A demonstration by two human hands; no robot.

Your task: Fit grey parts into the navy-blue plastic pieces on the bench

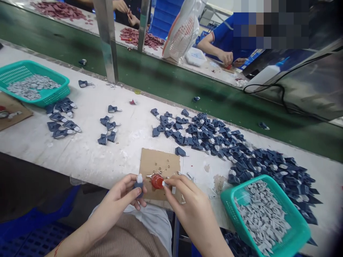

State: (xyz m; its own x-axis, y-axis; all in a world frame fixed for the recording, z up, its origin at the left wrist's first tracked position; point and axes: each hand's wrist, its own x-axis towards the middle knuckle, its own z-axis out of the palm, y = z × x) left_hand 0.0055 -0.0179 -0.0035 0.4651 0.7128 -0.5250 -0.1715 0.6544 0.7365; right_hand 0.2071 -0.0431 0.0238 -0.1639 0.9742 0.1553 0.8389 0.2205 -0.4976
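My left hand (125, 191) is closed around a dark blue plastic part (138, 185) whose light grey tip points up. Between the thumb and fingertips of my right hand (184, 192) is a small light grey plastic piece (163, 183). That piece is at the edge of a round red container (157, 181), which rests on a brown cardboard sheet (150, 160). Several small metal rings (160, 168) are scattered on the cardboard. Another grey piece (173, 190) lies under my right hand. One dark blue part (180, 151) sits at the cardboard's upper right corner.
A green basket (227, 203) of grey pieces stands at right, beside a large heap of dark blue parts (214, 134). Smaller groups (108, 125) lie left, near another green basket (50, 98). Beyond the green conveyor belt (160, 85), co-workers' hands (226, 57) handle parts. A metal post (107, 43) rises at the table's far edge.
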